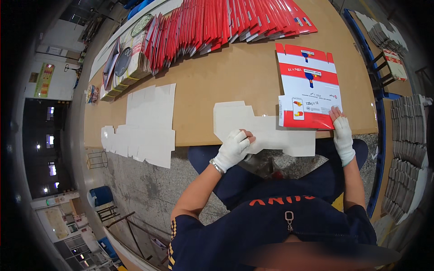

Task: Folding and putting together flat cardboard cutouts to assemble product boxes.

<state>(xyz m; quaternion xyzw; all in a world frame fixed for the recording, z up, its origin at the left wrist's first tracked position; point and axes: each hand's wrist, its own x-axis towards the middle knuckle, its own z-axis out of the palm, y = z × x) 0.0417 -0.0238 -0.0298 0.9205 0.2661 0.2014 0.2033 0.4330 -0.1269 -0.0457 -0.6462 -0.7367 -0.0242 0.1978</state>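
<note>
At the table's near edge lies a grey-white, unfolded carton blank (266, 131), plain side up and jutting past the edge. My left hand (234, 147), in a white fingerless glove, is closed at its near left margin with the fingers curled; its thumb is partly hidden. A flat red-and-white printed carton blank (312, 79) overlaps the plain one on the right. My right hand (342, 137), gloved the same way, grips the printed blank's near right corner, fingertips on top. The right thumb is out of sight.
More plain blanks (149, 122) lie at the left, overhanging the table (199, 81). A long row of folded red cartons (226, 22) lines the far side. Strapped cardboard bundles (129, 74) sit far left. Grey cardboard stacks (407, 135) stand on the right.
</note>
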